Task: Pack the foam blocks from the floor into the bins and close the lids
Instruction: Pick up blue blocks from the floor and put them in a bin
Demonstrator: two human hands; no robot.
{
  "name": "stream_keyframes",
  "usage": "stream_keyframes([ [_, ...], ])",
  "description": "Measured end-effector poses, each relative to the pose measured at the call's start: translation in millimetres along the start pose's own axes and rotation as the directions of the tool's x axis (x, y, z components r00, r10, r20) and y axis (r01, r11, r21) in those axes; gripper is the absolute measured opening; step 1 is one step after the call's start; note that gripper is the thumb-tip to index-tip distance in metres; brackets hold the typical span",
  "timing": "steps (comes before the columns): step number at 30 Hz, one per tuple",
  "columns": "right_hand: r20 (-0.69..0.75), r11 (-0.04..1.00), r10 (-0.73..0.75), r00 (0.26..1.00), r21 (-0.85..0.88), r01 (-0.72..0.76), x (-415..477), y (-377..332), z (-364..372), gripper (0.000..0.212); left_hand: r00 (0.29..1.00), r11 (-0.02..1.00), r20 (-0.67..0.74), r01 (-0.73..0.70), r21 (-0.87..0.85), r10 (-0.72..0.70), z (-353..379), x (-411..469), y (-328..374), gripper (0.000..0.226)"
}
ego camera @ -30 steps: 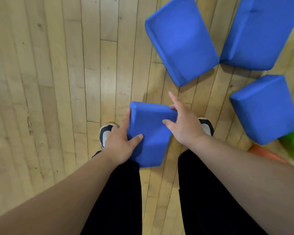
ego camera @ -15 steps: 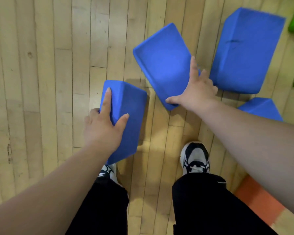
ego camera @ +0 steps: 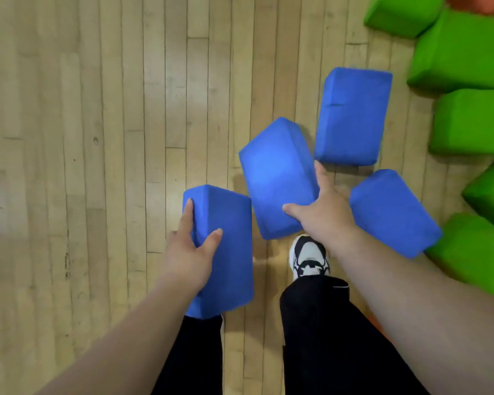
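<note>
left fingers: index finger lies straight up the left side of the held block, and the thumb is spread across its top face. The rest are hidden behind it.
left hand: pinches that block alone, same hold as half a second ago. A second ago my right was on it too.
right fingers: they run up the right side of the middle block, with the thumb splayed wide along its near end. The fingertips are out of sight past the edge.
right hand: grips the near right corner of the middle block, same block and same edge as half a second ago.
held block: off the floor, in front of my left leg, long axis pointing away from me. It now covers my left shoe, which showed half a second ago.
middle block: just beside the held one, far end leaning left. It's blurred, so I cannot tell if it's off the boards.
far blue block: lies on the floor just beyond my right fingertips.
right blue block: on the floor beside my right wrist. Cannot tell whether it touches my wrist.
green blocks: cluster down the right edge. Only slivers showed half a second ago, the view has swung toward them.
orange block: top right corner, mostly cut off.
right shoe: on the floor directly below my right hand, black trousers behind it.
</note>
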State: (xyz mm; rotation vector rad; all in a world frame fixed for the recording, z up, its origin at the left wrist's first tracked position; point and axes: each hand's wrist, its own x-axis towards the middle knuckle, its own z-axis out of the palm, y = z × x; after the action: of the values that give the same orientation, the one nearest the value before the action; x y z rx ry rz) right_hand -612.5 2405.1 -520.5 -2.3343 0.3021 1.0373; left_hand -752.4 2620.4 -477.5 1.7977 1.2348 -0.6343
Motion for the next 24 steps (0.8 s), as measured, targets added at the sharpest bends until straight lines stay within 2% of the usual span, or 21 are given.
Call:
stream_keyframes([
  [4, 0.003, 0.995, 0.065, 0.998, -0.073, -0.065, -144, 7, -89, 0.106, 0.997, 0.994, 0.019, -0.08, 0.076, 0.078, -36, -128, 65, 0.078],
  [7, -0.046, 0.991, 0.107, 0.993, -0.081, -0.11, -258, -2, -159, 0.104, 0.969, 0.956, 0.098, -0.242, 0.169, 0.228, -75, -229, 124, 0.079],
  [9, -0.079, 0.986, 0.132, 0.988, -0.09, -0.139, -329, -6, -196, 0.102, 0.922, 0.884, 0.17, -0.383, 0.27, 0.348, -98, -287, 157, 0.08],
  [12, -0.165, 0.98, 0.197, 0.966, 0.032, -0.195, -417, -10, -233, 0.101, 0.824, 0.734, 0.301, -0.564, 0.377, 0.479, -122, -353, 195, 0.082],
  [16, -0.306, 0.94, 0.304, 0.902, 0.251, -0.232, -517, -4, -245, 0.095, 0.669, 0.522, 0.483, -0.743, 0.418, 0.565, -141, -410, 220, 0.082],
  [20, -0.419, 0.869, 0.42, 0.805, 0.44, -0.224, -603, 9, -234, 0.091, 0.514, 0.331, 0.603, -0.857, 0.395, 0.61, -143, -458, 231, 0.083],
  [22, -0.439, 0.822, 0.504, 0.744, 0.508, -0.258, -637, 19, -226, 0.091, 0.445, 0.25, 0.662, -0.893, 0.373, 0.603, -134, -479, 232, 0.084],
  [24, -0.439, 0.761, 0.588, 0.68, 0.585, -0.28, -667, 31, -216, 0.09, 0.347, 0.139, 0.733, -0.933, 0.331, 0.584, -118, -499, 230, 0.087],
])
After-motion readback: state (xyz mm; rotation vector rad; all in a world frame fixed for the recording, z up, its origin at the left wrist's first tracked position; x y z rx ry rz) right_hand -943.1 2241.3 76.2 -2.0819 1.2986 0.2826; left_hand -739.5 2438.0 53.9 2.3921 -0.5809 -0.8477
